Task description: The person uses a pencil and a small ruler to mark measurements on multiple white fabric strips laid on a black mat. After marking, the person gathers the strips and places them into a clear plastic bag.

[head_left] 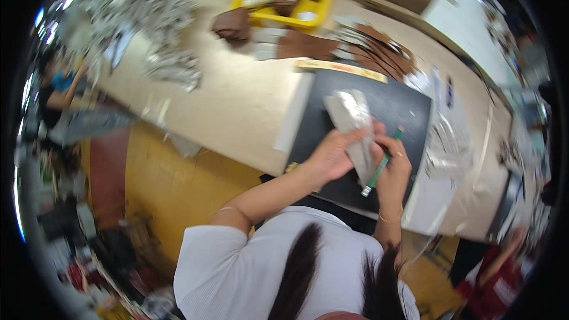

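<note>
My left hand [335, 153] is closed on a light grey, shiny strip of material [348, 111], thumb across its face. The strip is held tilted above a black board [406, 104]; whether it is fabric or leather I cannot tell. In my right hand [396, 169] is a green pencil [384, 163], slanting with its pale end low and near me. My right fingers are beside the strip's lower part, and some of them are hidden behind it. Along the board's far edge lies a wooden ruler [342, 70].
Brown and grey pieces [373, 47] lie in a fanned stack beyond the board. A yellow tray [323, 9] with brown pieces stands farther back. Grey pieces [447, 142] in clear plastic lie to the right, more grey pieces [172, 68] at far left. Other people work at both sides.
</note>
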`<action>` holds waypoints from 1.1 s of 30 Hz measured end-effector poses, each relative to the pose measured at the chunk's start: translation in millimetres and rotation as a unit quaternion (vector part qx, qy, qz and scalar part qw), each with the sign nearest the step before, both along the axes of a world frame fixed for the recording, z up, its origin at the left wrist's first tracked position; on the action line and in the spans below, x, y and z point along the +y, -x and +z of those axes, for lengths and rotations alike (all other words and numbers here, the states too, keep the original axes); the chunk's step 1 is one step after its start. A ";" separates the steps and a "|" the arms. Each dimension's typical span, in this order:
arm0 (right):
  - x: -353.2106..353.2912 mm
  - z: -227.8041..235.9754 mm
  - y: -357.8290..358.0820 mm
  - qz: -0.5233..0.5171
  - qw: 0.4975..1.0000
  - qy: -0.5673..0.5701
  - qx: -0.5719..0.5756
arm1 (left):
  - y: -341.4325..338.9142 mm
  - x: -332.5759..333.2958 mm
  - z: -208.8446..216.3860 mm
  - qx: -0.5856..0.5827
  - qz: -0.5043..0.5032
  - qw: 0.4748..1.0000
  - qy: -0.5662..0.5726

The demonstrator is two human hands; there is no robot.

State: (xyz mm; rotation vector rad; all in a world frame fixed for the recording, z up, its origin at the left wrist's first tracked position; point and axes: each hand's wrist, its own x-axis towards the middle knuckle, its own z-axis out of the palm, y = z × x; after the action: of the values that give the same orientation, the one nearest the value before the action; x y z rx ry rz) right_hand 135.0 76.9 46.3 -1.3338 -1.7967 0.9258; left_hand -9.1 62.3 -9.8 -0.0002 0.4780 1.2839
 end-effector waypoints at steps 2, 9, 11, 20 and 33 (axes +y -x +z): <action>-5.2 -9.8 -5.7 0.009 1.000 0.018 -0.012 | -3.2 -1.1 3.1 -0.003 -0.006 1.000 -0.025; -20.8 -30.8 -13.4 0.021 0.996 0.067 0.063 | 1.3 -6.1 17.9 0.019 0.058 0.998 -0.025; -22.3 -27.5 -17.7 0.006 0.994 0.087 0.059 | -1.0 -4.3 20.7 0.006 0.048 0.999 -0.019; -30.9 -31.9 -97.5 -0.117 0.952 0.200 0.198 | -47.1 21.5 34.9 0.014 -0.050 0.999 0.000; -6.0 -63.3 -273.4 -0.271 0.956 0.109 0.034 | -172.4 125.9 19.0 0.118 -0.228 0.963 -0.081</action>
State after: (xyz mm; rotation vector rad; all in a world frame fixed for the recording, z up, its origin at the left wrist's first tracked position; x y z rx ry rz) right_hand 408.3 70.9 -17.0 -1.7887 -1.1945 0.8593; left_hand 163.3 188.2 9.2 0.3845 0.5377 0.8681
